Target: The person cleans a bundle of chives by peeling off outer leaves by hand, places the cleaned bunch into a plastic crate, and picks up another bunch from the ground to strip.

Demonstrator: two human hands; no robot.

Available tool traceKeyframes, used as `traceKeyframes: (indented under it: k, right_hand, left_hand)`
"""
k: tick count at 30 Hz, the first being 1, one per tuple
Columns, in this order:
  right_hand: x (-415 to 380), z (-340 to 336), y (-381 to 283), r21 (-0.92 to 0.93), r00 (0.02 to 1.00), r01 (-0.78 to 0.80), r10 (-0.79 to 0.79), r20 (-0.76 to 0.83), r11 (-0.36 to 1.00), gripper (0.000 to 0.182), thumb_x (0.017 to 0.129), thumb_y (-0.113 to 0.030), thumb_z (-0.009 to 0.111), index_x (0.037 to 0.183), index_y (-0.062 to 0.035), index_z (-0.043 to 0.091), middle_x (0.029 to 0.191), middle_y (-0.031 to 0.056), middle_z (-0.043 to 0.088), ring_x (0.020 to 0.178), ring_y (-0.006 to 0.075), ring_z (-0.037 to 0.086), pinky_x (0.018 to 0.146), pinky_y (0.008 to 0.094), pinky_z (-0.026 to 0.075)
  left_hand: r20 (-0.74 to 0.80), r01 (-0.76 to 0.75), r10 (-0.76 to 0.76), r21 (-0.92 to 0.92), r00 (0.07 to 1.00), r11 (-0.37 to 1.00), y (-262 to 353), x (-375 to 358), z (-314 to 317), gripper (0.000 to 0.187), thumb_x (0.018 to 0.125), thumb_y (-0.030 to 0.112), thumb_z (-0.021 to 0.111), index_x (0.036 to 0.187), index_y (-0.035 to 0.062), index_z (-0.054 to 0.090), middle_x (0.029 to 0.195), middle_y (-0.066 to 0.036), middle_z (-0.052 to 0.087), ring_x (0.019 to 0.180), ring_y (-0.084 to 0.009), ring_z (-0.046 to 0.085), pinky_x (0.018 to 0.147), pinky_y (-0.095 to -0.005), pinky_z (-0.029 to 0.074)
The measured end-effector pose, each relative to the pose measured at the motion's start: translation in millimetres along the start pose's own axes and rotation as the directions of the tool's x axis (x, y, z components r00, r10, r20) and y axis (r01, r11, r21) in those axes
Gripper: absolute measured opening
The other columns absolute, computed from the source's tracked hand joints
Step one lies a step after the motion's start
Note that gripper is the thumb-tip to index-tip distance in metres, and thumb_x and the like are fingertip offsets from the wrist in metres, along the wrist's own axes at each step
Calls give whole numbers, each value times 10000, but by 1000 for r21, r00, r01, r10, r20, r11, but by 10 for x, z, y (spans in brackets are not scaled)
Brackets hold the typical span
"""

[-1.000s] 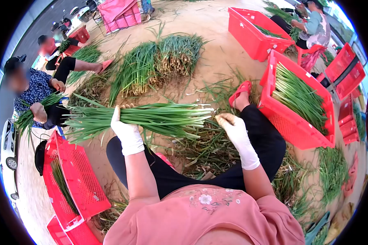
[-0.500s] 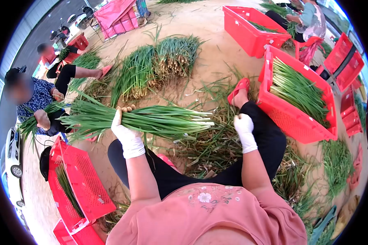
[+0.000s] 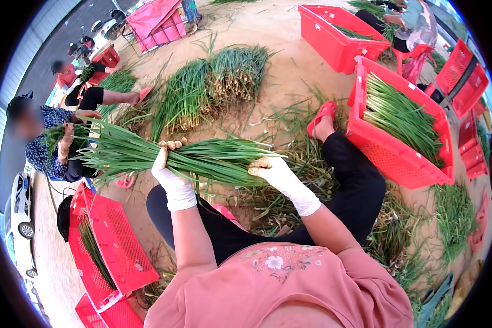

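My gloved left hand (image 3: 170,170) is wrapped around the middle of a long bunch of garlic chives (image 3: 216,158), held sideways above my lap. Its green leaf tips (image 3: 112,150) fan out to the left, and the pale stem ends point right. At that stem end, my gloved right hand (image 3: 271,168) is closed on the stalks, with its fingers partly bent around them. Cut leaves and trimmings (image 3: 290,205) lie on the ground beneath, between my legs.
Stacked chive bundles (image 3: 210,87) lie ahead. A red crate (image 3: 402,156) holding chives stands at right, with another red crate (image 3: 333,44) behind it. To the left is a red crate (image 3: 112,243) with some stalks. A co-worker (image 3: 52,136) sits at left, handling greens; other people sit farther back.
My right hand has moved left from beside my knee onto the stem end of the bunch and closed there. My left hand keeps its hold. The co-worker at left has raised their hands.
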State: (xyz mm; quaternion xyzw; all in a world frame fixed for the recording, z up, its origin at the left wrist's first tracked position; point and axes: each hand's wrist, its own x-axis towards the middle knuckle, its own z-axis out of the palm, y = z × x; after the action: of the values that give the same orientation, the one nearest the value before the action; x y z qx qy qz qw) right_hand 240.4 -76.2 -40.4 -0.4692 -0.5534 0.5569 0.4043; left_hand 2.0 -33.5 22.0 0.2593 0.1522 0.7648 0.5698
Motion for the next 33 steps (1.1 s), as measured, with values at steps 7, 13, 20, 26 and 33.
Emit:
traceKeyframes:
  k: [7,13,20,26,33]
  right_hand:
    - [-49,-48,222,802,995,-78,97,25,592,150,794,-54,623,916,32,605,840,88,631,671,122,551,596,233,441]
    - [6,-235,228,960,995,15,90,-42,279,118,809,-64,598,910,-18,560,757,56,564,616,137,509,526,254,420]
    - [-306,-1282,254,973,937,219,-293,-188,78,109,843,-127,567,894,-32,580,812,35,514,670,103,448,528,196,362]
    - [-338,-718,-64,-521,991,-33,-41,-130,853,274,751,-253,607,893,-24,656,852,153,634,779,270,612,721,317,464]
    - [71,34,70,-361,982,54,-115,-151,931,332,782,-264,617,994,-9,611,867,155,639,777,234,609,727,307,457]
  left_hand:
    - [20,22,-22,4,1000,1000,-4,16,7,151,763,105,582,879,48,504,790,-60,544,781,-199,515,909,-392,379]
    - [28,-13,12,41,1000,999,78,75,-145,133,790,118,554,893,49,504,790,-66,540,799,-209,521,923,-414,371]
    - [-29,-97,97,-18,995,995,257,102,-262,83,796,125,537,840,57,517,760,-59,530,791,-211,516,918,-413,376]
    - [-25,-89,89,5,996,996,206,107,-197,81,797,126,537,834,59,512,759,-57,527,785,-208,510,916,-413,380]
    - [35,3,-2,-13,999,1000,76,30,-115,81,813,128,523,853,62,501,781,-63,529,807,-214,518,943,-418,353]
